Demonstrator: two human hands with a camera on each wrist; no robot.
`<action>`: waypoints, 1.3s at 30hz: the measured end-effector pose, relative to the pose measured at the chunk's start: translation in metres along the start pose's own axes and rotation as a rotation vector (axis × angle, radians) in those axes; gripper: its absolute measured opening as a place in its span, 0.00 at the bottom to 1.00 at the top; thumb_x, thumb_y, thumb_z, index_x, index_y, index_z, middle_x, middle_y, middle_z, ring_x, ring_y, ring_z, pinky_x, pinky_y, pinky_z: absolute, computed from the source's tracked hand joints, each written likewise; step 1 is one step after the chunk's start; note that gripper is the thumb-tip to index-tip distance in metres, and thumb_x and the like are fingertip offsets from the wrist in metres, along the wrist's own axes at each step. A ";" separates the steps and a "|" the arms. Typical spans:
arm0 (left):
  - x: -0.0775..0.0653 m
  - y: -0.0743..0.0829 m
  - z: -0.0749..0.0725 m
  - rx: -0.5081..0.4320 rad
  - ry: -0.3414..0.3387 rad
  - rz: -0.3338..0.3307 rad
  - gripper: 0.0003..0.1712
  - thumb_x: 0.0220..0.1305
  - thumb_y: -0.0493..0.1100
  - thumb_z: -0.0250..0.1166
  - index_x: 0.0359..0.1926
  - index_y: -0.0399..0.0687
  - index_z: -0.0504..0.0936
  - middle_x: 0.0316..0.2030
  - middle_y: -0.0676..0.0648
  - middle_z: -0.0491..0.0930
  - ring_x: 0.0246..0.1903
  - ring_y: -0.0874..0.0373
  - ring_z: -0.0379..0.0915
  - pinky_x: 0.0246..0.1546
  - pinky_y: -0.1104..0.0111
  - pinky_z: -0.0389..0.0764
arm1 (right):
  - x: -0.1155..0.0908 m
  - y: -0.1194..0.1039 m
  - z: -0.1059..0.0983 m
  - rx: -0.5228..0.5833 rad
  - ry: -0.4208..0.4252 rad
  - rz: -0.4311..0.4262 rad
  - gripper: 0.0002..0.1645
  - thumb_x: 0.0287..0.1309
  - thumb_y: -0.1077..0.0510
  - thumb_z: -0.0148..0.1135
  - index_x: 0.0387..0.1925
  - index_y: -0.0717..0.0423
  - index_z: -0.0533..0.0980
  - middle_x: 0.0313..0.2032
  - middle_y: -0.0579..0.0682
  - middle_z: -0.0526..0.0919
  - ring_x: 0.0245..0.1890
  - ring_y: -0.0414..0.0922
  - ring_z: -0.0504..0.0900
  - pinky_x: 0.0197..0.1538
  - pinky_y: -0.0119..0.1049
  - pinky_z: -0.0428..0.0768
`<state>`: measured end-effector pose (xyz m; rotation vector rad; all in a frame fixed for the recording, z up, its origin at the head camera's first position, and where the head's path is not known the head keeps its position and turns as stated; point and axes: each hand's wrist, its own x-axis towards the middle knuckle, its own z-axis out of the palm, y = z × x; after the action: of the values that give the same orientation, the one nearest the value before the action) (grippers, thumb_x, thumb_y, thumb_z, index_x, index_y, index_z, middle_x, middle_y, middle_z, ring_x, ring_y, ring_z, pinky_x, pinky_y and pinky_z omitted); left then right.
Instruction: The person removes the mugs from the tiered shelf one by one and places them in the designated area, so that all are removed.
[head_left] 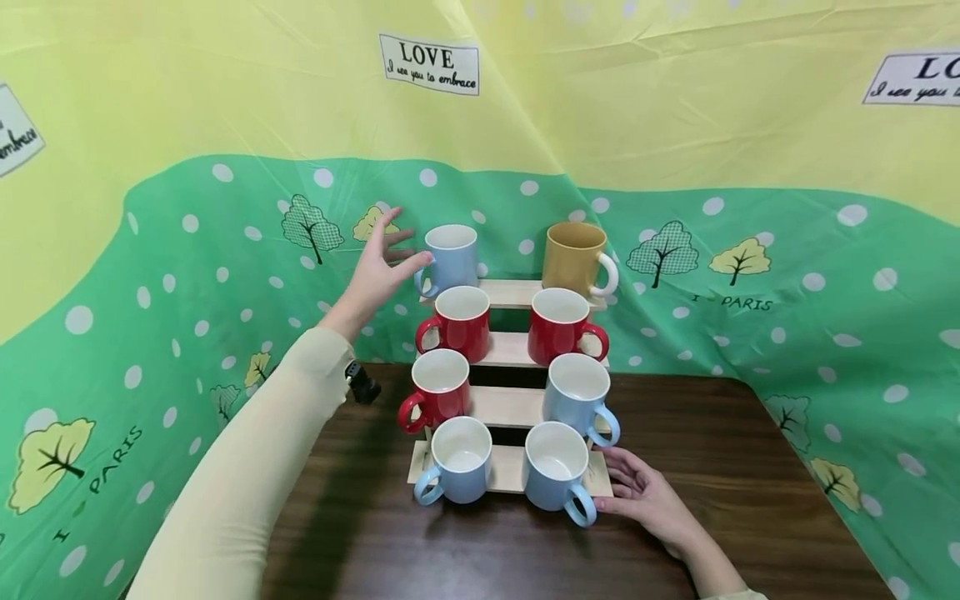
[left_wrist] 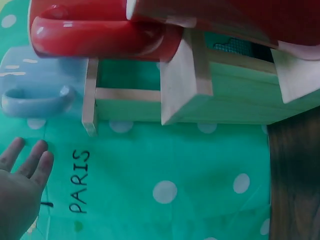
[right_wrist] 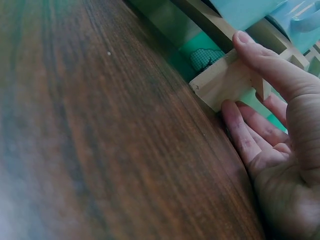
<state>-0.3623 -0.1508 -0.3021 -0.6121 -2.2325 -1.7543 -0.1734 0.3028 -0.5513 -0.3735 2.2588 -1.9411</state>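
Note:
A tiered wooden rack (head_left: 506, 408) carries mugs in two columns, openings up. On its top step stand a light blue mug (head_left: 459, 257) at left and a mustard mug (head_left: 566, 265) with a white handle at right. My left hand (head_left: 378, 265) is beside the top blue mug, fingers spread and holding nothing; in the left wrist view its fingertips are apart from that mug (left_wrist: 42, 82). At the bottom step's right end, my right hand (head_left: 648, 500) grips the board, with the thumb (right_wrist: 257, 55) on one side and fingers curled at the other.
Two red mugs (head_left: 463, 329) share the second step. Below are a red mug (head_left: 442, 392) and a blue mug (head_left: 573, 396), then two blue mugs (head_left: 465, 467) lowest. The rack stands on a dark wooden table (head_left: 697, 433) before a patterned green and yellow cloth (head_left: 225, 225).

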 end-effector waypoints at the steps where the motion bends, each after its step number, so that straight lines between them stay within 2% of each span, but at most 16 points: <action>1: 0.002 0.001 0.003 0.014 -0.009 -0.008 0.54 0.72 0.48 0.73 0.88 0.59 0.50 0.79 0.37 0.67 0.72 0.35 0.71 0.73 0.40 0.72 | 0.000 0.000 0.000 0.001 0.001 0.007 0.49 0.61 0.70 0.78 0.77 0.74 0.62 0.72 0.74 0.71 0.61 0.33 0.82 0.59 0.32 0.84; 8: 0.014 0.007 0.021 0.114 -0.046 -0.060 0.58 0.67 0.51 0.78 0.88 0.60 0.52 0.79 0.40 0.66 0.72 0.37 0.70 0.70 0.41 0.75 | -0.001 -0.003 0.001 0.012 -0.009 0.028 0.49 0.61 0.70 0.78 0.77 0.75 0.61 0.72 0.73 0.71 0.61 0.33 0.82 0.59 0.32 0.84; 12: 0.015 0.010 0.024 0.130 -0.048 -0.100 0.60 0.65 0.51 0.80 0.87 0.58 0.52 0.80 0.41 0.65 0.74 0.38 0.68 0.68 0.39 0.76 | 0.001 -0.001 0.002 0.015 -0.018 0.025 0.49 0.61 0.69 0.78 0.77 0.74 0.61 0.72 0.72 0.72 0.62 0.34 0.82 0.60 0.32 0.84; 19: 0.022 0.010 0.027 0.176 -0.053 -0.158 0.62 0.64 0.54 0.81 0.87 0.55 0.51 0.80 0.41 0.65 0.75 0.41 0.66 0.70 0.41 0.74 | 0.001 0.001 0.002 0.014 -0.021 0.013 0.49 0.60 0.70 0.78 0.76 0.74 0.62 0.72 0.71 0.72 0.62 0.34 0.82 0.60 0.32 0.84; 24: 0.026 0.006 0.035 0.179 -0.065 -0.176 0.61 0.63 0.54 0.81 0.86 0.50 0.53 0.74 0.39 0.70 0.71 0.42 0.69 0.69 0.42 0.75 | -0.001 0.000 0.000 0.006 -0.017 0.003 0.48 0.61 0.70 0.78 0.76 0.74 0.62 0.71 0.69 0.73 0.62 0.34 0.82 0.60 0.32 0.84; 28: 0.027 0.005 0.040 0.166 -0.080 -0.182 0.58 0.63 0.54 0.82 0.85 0.51 0.57 0.71 0.41 0.73 0.68 0.43 0.72 0.66 0.42 0.77 | -0.003 0.000 -0.001 0.005 -0.019 0.004 0.47 0.61 0.70 0.78 0.76 0.74 0.62 0.71 0.71 0.72 0.62 0.34 0.82 0.59 0.32 0.84; 39: 0.023 0.006 0.039 0.158 -0.047 -0.164 0.54 0.64 0.54 0.82 0.83 0.53 0.62 0.69 0.42 0.75 0.67 0.43 0.73 0.65 0.42 0.78 | -0.002 -0.002 -0.001 0.012 -0.030 0.032 0.48 0.63 0.69 0.77 0.77 0.72 0.61 0.72 0.72 0.71 0.63 0.33 0.81 0.61 0.33 0.84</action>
<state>-0.3765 -0.1075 -0.2969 -0.4527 -2.4874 -1.6286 -0.1717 0.3036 -0.5497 -0.3606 2.2197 -1.9199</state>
